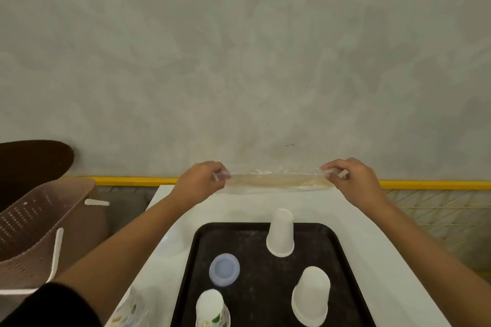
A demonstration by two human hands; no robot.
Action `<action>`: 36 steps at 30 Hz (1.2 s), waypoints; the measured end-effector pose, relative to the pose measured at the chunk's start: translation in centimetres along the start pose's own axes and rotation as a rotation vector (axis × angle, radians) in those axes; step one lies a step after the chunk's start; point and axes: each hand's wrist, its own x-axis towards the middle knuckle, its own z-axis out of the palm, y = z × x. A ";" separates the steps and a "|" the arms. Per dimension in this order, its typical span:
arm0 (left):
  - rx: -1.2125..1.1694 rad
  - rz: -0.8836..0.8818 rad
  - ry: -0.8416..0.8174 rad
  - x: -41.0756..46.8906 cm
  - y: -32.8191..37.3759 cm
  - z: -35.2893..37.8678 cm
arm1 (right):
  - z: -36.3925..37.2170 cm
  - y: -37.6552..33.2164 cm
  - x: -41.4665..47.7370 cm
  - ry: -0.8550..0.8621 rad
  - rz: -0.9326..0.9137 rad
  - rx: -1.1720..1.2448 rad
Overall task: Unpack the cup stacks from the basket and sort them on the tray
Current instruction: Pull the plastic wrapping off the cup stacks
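Observation:
A clear plastic wrapper (276,180) is stretched flat between my two hands above the far end of the white table. My left hand (203,180) pinches its left end and my right hand (350,179) pinches its right end. Below them a black tray (255,236) holds upturned cup stacks: a tall white stack (280,233) at the back, a wider white stack (310,297) at the front right, a low lilac cup (224,269) at the left, and a white printed stack (211,308) at the front left.
A brown perforated basket (29,228) with white handles stands to the left of the table. A wrapped printed cup stack (130,310) lies on the white table (366,233) left of the tray. A yellow rail (435,184) runs along the grey wall.

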 end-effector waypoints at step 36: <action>0.145 -0.051 -0.188 -2.6 -5.2 -0.1 | 7.4 2.2 1.6 -0.228 0.357 0.412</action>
